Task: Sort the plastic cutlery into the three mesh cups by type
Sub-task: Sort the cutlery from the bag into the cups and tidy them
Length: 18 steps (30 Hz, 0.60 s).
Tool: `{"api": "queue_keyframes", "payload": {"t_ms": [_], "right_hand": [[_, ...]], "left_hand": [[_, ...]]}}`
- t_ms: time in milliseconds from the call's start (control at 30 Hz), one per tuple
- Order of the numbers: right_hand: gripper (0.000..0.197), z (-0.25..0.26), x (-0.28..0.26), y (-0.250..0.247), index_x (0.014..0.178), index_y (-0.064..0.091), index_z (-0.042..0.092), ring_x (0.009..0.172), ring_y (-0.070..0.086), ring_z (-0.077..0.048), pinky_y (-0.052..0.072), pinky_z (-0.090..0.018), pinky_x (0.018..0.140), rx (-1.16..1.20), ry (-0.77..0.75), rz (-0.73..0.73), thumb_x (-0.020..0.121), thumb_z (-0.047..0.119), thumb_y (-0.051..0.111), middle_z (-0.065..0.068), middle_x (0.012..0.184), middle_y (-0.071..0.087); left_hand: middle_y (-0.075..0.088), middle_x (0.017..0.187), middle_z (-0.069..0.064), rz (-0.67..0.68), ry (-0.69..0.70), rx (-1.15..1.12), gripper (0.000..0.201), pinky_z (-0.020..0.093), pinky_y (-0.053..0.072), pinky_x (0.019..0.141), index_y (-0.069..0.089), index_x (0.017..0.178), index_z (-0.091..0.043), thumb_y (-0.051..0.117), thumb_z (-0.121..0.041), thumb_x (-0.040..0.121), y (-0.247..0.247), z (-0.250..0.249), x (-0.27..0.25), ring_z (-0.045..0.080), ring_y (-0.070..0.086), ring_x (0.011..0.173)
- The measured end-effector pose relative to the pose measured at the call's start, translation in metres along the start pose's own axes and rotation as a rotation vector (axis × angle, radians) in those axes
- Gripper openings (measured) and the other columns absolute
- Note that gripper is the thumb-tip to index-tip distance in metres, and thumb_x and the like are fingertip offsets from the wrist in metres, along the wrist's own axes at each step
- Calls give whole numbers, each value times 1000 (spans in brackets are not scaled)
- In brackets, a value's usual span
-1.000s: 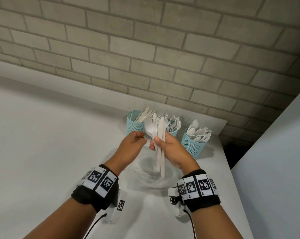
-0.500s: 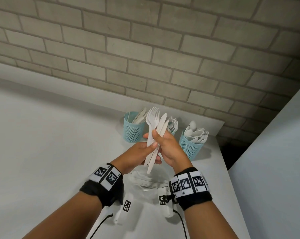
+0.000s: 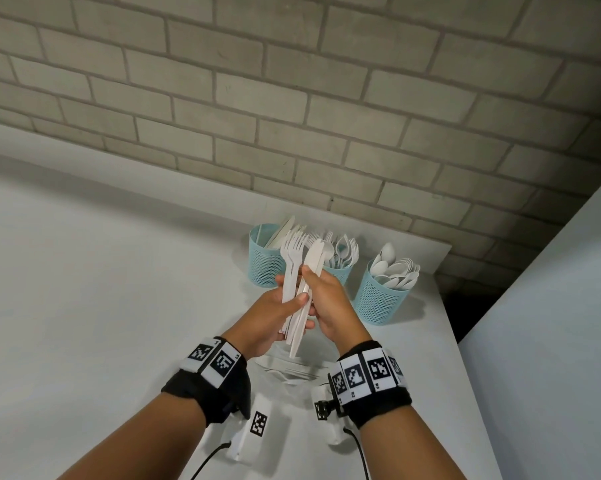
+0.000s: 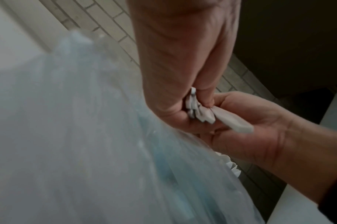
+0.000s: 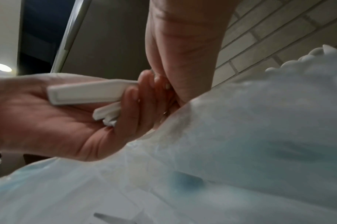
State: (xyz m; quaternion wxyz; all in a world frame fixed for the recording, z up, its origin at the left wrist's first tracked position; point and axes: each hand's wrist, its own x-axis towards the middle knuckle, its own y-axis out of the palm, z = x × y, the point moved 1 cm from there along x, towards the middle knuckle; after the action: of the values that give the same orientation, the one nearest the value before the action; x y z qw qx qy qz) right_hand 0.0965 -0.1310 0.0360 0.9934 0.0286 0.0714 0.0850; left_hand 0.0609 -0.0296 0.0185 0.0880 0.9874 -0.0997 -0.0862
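Left hand: the left hand (image 3: 275,311) has its fingers (image 3: 301,299) and thumb curled round a bunch of white plastic forks (image 3: 292,258), tines up and towards the far side.
Right hand: the right hand (image 3: 328,299) touches the left one; its fingers (image 4: 206,97) pinch the flat white plastic knives (image 3: 311,271), which stand upright just beside the forks, one handle end jutting towards the near side.
Held cutlery: both bunches are lifted clear of the white worktop (image 3: 84,306), in front of the cups.
Left cup: the far-left light blue mesh cup (image 3: 264,261) holds knives.
Middle cup: the light blue mesh cup in the middle (image 3: 339,273), partly hidden behind the held cutlery, holds forks.
Right cup: the light blue mesh cup on the right (image 3: 378,299) is full of white plastic spoons (image 3: 394,270).
Bag: a clear plastic bag (image 3: 292,370) lies on the worktop below the hands, with more white cutlery in it.
Backdrop: a grey brick wall (image 3: 292,98) runs behind the cups.
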Motion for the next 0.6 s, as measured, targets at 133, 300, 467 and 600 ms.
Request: {"api": "queue_keyframes", "payload": {"t_ms": [133,300,467,600], "right_hand": [[29,-1,8,0,103,64,9,74,63,-22,43,-18,44,-1,-13,-56,101,25,40,-16,103,70],[25,5,14,-2,87,61,15,73,66,-18,52,-27,65,13,-18,-84,100,19,41,-4,80,69],[21,4,17,-1,87,61,17,72,66,-17,53,-28,64,-30,-23,-106,99,15,44,-3,78,68],[22,9,19,-1,109,58,6,67,66,-16,56,-27,57,63,-11,-74,98,2,40,-7,83,66]], "left_hand": [[66,81,-2,-33,25,7,23,23,53,70,58,111,-23,44,-35,97,-2,0,-1,9,67,67],[68,85,1,-56,9,2,24,23,53,64,58,103,-29,36,-39,99,-5,-1,-6,11,69,68],[71,93,2,-40,-2,-14,14,22,54,62,59,103,-30,46,-30,98,-9,-3,-7,15,71,74],[72,90,4,-72,-23,-59,10,22,54,56,63,100,-22,55,-22,94,-11,1,-7,17,72,72]]}}
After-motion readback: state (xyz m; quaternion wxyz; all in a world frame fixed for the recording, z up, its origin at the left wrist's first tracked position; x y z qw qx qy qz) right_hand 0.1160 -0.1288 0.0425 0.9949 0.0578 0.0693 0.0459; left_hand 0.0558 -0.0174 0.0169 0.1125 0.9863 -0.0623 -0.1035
